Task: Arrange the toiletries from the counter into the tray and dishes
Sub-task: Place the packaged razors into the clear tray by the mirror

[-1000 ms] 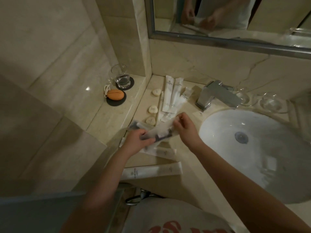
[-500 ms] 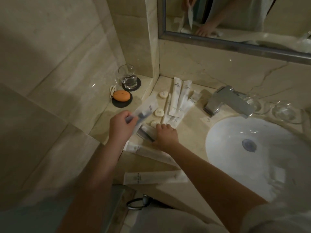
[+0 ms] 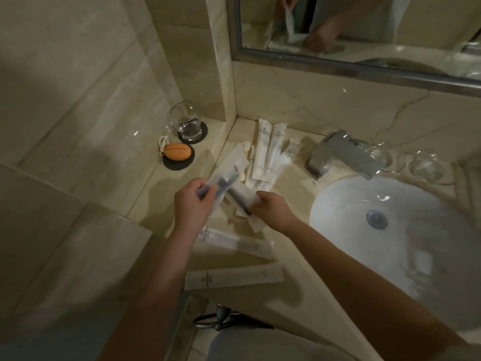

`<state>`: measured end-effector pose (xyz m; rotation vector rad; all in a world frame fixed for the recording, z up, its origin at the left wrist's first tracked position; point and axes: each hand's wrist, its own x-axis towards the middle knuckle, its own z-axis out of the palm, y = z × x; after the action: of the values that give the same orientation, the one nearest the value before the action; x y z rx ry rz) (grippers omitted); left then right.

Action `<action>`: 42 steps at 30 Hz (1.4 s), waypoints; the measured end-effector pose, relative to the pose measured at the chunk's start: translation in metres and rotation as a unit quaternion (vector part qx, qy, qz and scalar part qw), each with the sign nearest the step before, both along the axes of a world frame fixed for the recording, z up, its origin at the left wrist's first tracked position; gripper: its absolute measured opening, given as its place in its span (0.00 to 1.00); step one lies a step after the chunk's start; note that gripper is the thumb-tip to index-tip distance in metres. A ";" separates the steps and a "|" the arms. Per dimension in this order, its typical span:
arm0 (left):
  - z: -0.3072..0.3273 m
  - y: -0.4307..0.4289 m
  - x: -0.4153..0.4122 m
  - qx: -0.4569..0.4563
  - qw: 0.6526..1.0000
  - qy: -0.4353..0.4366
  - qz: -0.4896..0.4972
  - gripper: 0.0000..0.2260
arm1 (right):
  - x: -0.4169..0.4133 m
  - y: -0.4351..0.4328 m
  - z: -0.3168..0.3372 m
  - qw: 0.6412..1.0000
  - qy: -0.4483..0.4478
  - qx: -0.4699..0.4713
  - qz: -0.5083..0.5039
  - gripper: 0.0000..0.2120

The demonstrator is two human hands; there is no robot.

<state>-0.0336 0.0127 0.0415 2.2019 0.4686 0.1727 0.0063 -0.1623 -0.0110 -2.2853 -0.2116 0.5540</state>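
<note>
My left hand (image 3: 193, 204) grips a clear packet with a dark item inside (image 3: 229, 169), tilted up toward the back wall. My right hand (image 3: 273, 211) is closed on a second clear packet with a dark item (image 3: 240, 195) just above the counter. Several white sachets (image 3: 269, 152) lie fanned by the back wall, with small round soaps (image 3: 244, 147) beside them. Two long white sachets (image 3: 234, 242) (image 3: 234, 278) lie near the counter's front edge. Two glass dishes (image 3: 426, 166) (image 3: 381, 156) stand behind the tap.
A chrome tap (image 3: 341, 155) overhangs the white basin (image 3: 406, 230) on the right. On the left ledge stand a drinking glass (image 3: 186, 123) on a dark coaster and an orange oval object (image 3: 177, 151) on another coaster. A mirror (image 3: 364, 27) hangs above.
My right hand, which lay on the packet on the counter, has closed on it and lifted it slightly. My left hand still holds its packet, now lower and nearer the right hand.
</note>
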 end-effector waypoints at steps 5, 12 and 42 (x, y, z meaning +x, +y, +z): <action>0.003 -0.046 0.003 -0.041 0.997 -0.027 -0.055 0.11 | -0.021 -0.086 0.014 0.988 -0.003 0.061 -0.141 0.15; 0.012 -0.141 0.012 -0.074 0.985 -0.039 -0.151 0.12 | -0.062 -0.207 0.029 0.939 -0.035 0.147 -0.308 0.20; 0.029 -0.464 0.062 -0.066 0.937 -0.019 -0.342 0.11 | -0.027 -0.538 0.015 0.871 -0.034 -0.121 -0.475 0.18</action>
<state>0.0281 -0.4513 0.0708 2.0942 -0.3149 -0.1876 -0.0203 -0.7005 0.0037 -2.2896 0.9622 -0.0319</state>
